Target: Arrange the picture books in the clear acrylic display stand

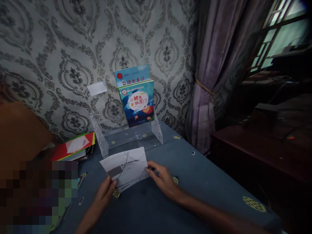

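Note:
Between my hands is a white printed paper sheet with dark text and a grey block, tilted above the table. My left hand pinches its lower left side with the thumb on top. At its right edge, my right hand grips it between thumb and fingers. Just beyond the sheet stands a clear acrylic rack with stepped tiers. Two blue picture books lean upright at its right part: the front book partly covers the rear book.
At the left, a stack of books with a red cover lies beside the rack. A white label is on the patterned wall. A blue-grey cloth covers the table. To the right hang a tied curtain and a dark red furniture surface.

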`<state>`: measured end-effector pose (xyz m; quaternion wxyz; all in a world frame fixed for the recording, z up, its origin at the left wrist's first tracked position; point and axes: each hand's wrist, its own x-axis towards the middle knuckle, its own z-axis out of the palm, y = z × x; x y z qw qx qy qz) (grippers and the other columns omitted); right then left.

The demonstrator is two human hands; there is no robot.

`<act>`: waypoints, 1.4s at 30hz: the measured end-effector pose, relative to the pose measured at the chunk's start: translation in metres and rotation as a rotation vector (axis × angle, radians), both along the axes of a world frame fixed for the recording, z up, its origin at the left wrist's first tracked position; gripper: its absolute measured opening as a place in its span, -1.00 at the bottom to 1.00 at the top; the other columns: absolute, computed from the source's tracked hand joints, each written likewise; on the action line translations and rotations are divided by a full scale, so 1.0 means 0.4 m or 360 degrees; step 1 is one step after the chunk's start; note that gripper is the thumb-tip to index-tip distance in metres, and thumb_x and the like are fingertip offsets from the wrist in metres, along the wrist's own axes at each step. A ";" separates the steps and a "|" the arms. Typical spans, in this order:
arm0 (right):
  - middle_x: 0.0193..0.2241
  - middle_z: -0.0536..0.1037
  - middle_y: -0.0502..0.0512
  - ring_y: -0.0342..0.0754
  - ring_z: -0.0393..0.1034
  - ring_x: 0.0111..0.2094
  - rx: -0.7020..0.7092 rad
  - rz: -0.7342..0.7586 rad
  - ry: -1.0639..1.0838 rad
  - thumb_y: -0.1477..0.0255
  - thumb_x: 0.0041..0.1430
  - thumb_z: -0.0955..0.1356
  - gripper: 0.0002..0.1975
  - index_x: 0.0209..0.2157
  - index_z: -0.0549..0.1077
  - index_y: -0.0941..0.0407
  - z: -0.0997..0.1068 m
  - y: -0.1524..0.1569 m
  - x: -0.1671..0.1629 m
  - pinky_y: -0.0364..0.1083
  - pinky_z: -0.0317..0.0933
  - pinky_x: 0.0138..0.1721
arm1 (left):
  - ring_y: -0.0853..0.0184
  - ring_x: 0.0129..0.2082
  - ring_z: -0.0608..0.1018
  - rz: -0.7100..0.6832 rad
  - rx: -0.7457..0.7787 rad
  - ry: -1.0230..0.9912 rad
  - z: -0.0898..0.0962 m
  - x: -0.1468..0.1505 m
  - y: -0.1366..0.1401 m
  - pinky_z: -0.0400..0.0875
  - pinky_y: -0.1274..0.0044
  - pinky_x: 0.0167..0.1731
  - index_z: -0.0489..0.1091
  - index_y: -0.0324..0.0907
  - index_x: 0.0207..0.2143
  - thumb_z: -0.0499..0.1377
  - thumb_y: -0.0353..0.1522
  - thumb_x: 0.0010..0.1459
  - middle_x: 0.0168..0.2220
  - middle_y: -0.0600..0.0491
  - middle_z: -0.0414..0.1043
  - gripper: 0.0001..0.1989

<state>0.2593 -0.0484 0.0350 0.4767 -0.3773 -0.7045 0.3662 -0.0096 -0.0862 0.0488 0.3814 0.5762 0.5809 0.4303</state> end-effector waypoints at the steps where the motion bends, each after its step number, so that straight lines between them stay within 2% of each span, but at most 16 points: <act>1: -0.32 0.54 0.05 -0.02 0.41 -0.27 0.0001 -0.0001 -0.0054 0.31 0.33 0.24 -0.77 -0.28 0.48 0.08 -0.004 0.000 0.003 -0.09 0.26 -0.21 | 0.07 0.00 0.56 -0.0028 -0.0022 0.0088 0.000 -0.002 0.002 0.46 0.40 0.02 0.56 -0.08 -0.22 0.32 0.03 0.02 -0.16 0.01 0.63 -0.57; 4: -0.36 0.52 0.04 -0.02 0.39 -0.32 0.0037 -0.0002 -0.0147 0.31 0.33 0.23 -0.77 -0.30 0.45 0.07 0.006 0.015 0.007 -0.09 0.25 -0.25 | 0.08 -0.17 0.57 -0.0083 0.0052 0.0252 0.033 0.008 0.025 0.46 0.41 -0.06 0.50 -0.04 -0.40 0.31 0.01 0.01 -0.33 0.02 0.60 -0.67; 7: -0.42 0.49 0.01 -0.03 0.38 -0.37 0.0137 -0.0061 -0.0127 0.31 0.30 0.23 -0.80 -0.34 0.41 0.06 0.035 0.063 0.011 -0.09 0.24 -0.29 | 0.05 -0.21 0.55 -0.0043 0.0317 0.0370 0.096 0.037 0.069 0.43 0.37 -0.05 0.43 0.00 -0.48 0.29 -0.03 0.02 -0.44 0.02 0.52 -0.73; 10: -0.44 0.48 0.02 -0.02 0.38 -0.38 0.0282 -0.0187 -0.0046 0.27 0.27 0.25 -0.80 -0.37 0.38 0.05 0.076 0.137 0.022 -0.10 0.22 -0.31 | 0.08 -0.23 0.53 -0.0046 0.0598 0.0619 0.168 0.072 0.127 0.40 0.39 -0.12 0.46 -0.03 -0.35 0.16 -0.10 0.15 -0.38 0.00 0.52 -0.77; 13: -0.48 0.44 0.00 -0.03 0.35 -0.40 0.0447 -0.0313 0.0044 0.21 0.25 0.26 -0.77 -0.40 0.35 0.05 0.131 0.214 0.044 -0.10 0.20 -0.33 | 0.13 -0.22 0.53 -0.0028 0.0892 0.0934 0.233 0.110 0.193 0.37 0.42 -0.18 0.45 -0.10 -0.22 0.01 -0.19 0.28 -0.28 -0.03 0.52 -0.72; 18: -0.44 0.46 0.02 -0.02 0.36 -0.37 0.0678 -0.0492 0.0072 0.25 0.22 0.27 -0.81 -0.39 0.34 0.06 0.226 0.314 0.098 -0.07 0.21 -0.28 | 0.19 -0.25 0.54 0.0128 0.1134 0.1116 0.296 0.173 0.301 0.37 0.46 -0.22 0.42 -0.16 -0.17 0.04 -0.32 0.30 -0.29 -0.01 0.52 -0.82; 20: -0.43 0.46 0.03 -0.02 0.36 -0.37 0.0718 -0.0530 0.0045 0.26 0.20 0.27 -0.82 -0.39 0.34 0.06 0.246 0.346 0.120 -0.07 0.22 -0.28 | 0.20 -0.23 0.55 0.0143 0.1176 0.1140 0.300 0.195 0.338 0.37 0.47 -0.20 0.40 -0.17 -0.18 0.06 -0.37 0.30 -0.27 -0.01 0.53 -0.86; 23: -0.42 0.47 0.04 -0.02 0.36 -0.36 0.0734 -0.0557 0.0021 0.28 0.18 0.27 -0.84 -0.40 0.33 0.06 0.250 0.387 0.144 -0.07 0.23 -0.27 | 0.20 -0.20 0.55 0.0114 0.1206 0.1146 0.290 0.221 0.381 0.38 0.46 -0.16 0.37 -0.17 -0.20 0.05 -0.41 0.30 -0.25 -0.02 0.54 -0.89; 33: -0.45 0.46 0.03 -0.02 0.34 -0.37 0.0652 -0.0612 -0.0061 0.31 0.17 0.27 -0.86 -0.41 0.35 0.06 0.165 0.455 0.170 -0.05 0.24 -0.27 | 0.19 -0.16 0.56 0.0007 0.1148 0.1089 0.231 0.251 0.447 0.40 0.42 -0.12 0.39 -0.17 -0.21 0.05 -0.48 0.27 -0.23 -0.06 0.53 -0.86; 38: -0.33 0.49 0.12 0.03 0.39 -0.29 0.0725 -0.0718 -0.0139 0.36 0.18 0.29 -0.87 -0.39 0.43 0.07 0.148 0.479 0.176 0.00 0.32 -0.22 | 0.20 -0.14 0.56 0.0033 0.1069 0.1110 0.215 0.253 0.473 0.40 0.41 -0.08 0.39 -0.18 -0.19 0.05 -0.50 0.25 -0.20 -0.04 0.54 -0.84; 42: -0.33 0.48 0.13 0.03 0.39 -0.31 0.0731 -0.0827 -0.0136 0.37 0.17 0.30 -0.87 -0.36 0.47 0.09 0.144 0.491 0.178 -0.01 0.33 -0.25 | 0.18 -0.16 0.57 0.0041 0.1023 0.1125 0.201 0.261 0.491 0.40 0.42 -0.12 0.37 -0.18 -0.22 0.06 -0.50 0.26 -0.23 -0.06 0.54 -0.87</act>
